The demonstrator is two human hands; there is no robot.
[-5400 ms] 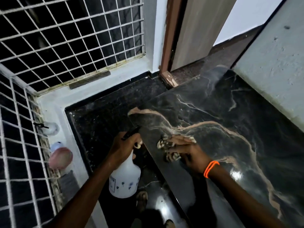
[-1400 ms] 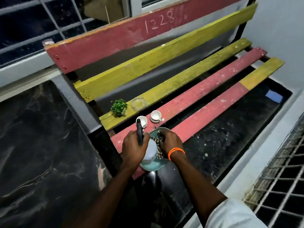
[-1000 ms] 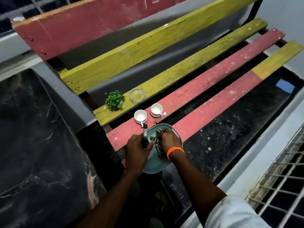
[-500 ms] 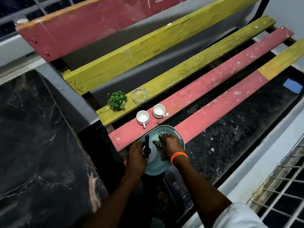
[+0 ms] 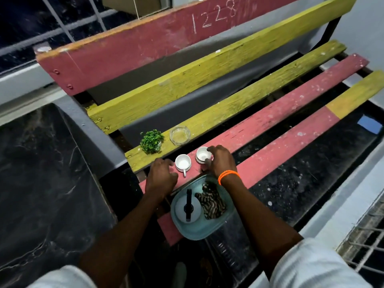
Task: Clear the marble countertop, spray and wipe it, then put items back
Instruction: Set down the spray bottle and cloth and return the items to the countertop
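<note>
- Marble countertop (image 5: 41,183), dark and glossy with pale veins, fills the 9 o'clock side of the view; its right edge meets a grey ledge (image 5: 91,132) just beside the bench end.
- Two white cups sit on a red slat (image 5: 270,119) at centre: the left cup (image 5: 182,162) has its handle pointing toward 6 o'clock, and the right cup (image 5: 202,155) stands just beside it.
- The right hand (image 5: 220,161), with an orange band (image 5: 228,175) at the wrist, curls its fingers round the right cup's rim.
- The left hand (image 5: 161,175) hovers just at 9 o'clock of the left cup, fingers loosely bent, holding nothing.
- A teal plastic tray (image 5: 187,231) overhangs the front slat at 6 o'clock of the cups; in it stand a white spray bottle (image 5: 188,208) with a black trigger head and a crumpled striped cloth (image 5: 212,202).
- At 11 o'clock of the cups, on a yellow slat (image 5: 239,104), rest a small green leafy plant (image 5: 151,141) and a clear glass ashtray (image 5: 180,135), near each other but apart.
- The bench's slats are worn painted wood with open gaps between them, and long bare stretches run toward 2 o'clock.
- Chalk writing "1228" (image 5: 214,18) marks the red backrest plank at 12 o'clock.
- A wire grille (image 5: 365,242) shows at 4 o'clock.
</note>
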